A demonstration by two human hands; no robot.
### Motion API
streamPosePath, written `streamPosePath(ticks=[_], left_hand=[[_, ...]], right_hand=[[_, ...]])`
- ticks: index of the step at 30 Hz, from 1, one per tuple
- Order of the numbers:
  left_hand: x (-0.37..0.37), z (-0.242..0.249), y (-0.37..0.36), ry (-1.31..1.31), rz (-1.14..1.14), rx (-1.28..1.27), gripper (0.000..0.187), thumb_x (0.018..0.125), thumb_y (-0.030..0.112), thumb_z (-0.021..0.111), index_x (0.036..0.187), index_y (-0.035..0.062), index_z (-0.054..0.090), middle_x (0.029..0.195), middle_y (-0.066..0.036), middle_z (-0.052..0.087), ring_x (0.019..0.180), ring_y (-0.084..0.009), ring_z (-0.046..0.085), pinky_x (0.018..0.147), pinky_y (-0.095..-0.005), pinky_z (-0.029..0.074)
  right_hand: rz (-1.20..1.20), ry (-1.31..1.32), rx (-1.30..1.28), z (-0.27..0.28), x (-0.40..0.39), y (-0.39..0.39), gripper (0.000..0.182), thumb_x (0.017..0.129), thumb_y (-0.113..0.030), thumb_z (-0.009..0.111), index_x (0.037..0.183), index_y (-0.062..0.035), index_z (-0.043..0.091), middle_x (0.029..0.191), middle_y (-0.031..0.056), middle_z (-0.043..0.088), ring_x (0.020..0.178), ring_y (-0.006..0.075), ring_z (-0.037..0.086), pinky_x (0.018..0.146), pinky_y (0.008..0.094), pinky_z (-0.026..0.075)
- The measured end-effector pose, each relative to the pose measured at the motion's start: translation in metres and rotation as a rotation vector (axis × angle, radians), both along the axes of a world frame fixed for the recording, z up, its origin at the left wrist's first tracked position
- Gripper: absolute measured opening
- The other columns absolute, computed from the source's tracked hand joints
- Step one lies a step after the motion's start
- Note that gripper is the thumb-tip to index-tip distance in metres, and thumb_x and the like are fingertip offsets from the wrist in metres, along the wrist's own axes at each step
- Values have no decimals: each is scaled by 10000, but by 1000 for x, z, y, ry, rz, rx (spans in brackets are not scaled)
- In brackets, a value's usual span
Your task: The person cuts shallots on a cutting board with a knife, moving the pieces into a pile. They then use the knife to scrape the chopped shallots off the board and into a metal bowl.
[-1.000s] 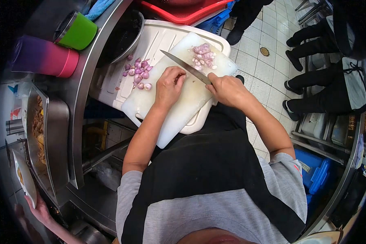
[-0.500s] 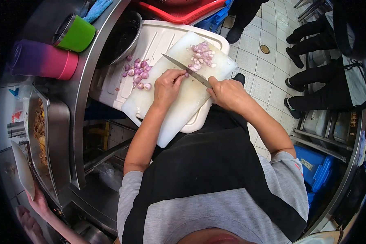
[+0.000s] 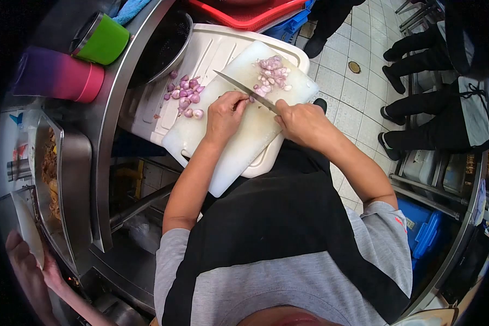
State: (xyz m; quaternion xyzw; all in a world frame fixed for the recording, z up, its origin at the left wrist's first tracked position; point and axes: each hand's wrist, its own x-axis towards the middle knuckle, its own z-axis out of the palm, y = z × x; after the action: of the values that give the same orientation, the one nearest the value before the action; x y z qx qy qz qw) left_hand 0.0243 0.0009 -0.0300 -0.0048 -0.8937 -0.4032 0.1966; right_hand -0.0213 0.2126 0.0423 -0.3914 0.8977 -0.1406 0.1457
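- Fingers of the left hand (image 3: pixel 224 115) are curled down, pinching a shallot (image 3: pixel 251 99) against the cutting board (image 3: pixel 239 141).
- Right hand (image 3: pixel 304 120) is closed round the knife (image 3: pixel 245 92) handle; the blade's long axis points far-left.

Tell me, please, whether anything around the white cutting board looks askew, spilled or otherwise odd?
The white plastic cutting board lies slanted, its near corner overhanging the white ridged tray. Whole purple shallots lie loose on that tray. Otherwise nothing stands out: the right hand grips the steel knife and the left hand steadies a shallot.
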Motion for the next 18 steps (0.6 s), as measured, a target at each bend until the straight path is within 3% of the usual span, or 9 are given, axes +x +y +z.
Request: streamPosePath(ticks=[3, 11, 18], left_hand=[[0, 0, 1, 8, -2, -8, 111, 815, 23, 712, 924, 41, 713, 884, -108, 707, 748, -266, 689, 674, -350, 546], [1, -3, 0, 7, 7, -35, 93, 821, 30, 708, 914, 39, 706, 876, -109, 704, 748, -268, 690, 670, -347, 547], [-1, -2, 0, 12, 2, -6, 90, 822, 27, 705, 912, 35, 704, 865, -113, 699, 732, -269, 687, 656, -350, 545]], right_hand=[[-20, -12, 49, 14, 10, 9, 270, 959, -259, 573, 1000, -3, 498, 699, 225, 657, 709, 428, 670, 629, 525, 525], [-40, -25, -54, -28, -7, -12, 245, 969, -239, 552, 973, -3, 489, 687, 224, 652, 699, 433, 664, 606, 512, 525], [-16, -81, 85, 16, 8, 8, 265, 967, -241, 552, 990, 22, 528, 733, 238, 678, 732, 418, 690, 639, 507, 544]])
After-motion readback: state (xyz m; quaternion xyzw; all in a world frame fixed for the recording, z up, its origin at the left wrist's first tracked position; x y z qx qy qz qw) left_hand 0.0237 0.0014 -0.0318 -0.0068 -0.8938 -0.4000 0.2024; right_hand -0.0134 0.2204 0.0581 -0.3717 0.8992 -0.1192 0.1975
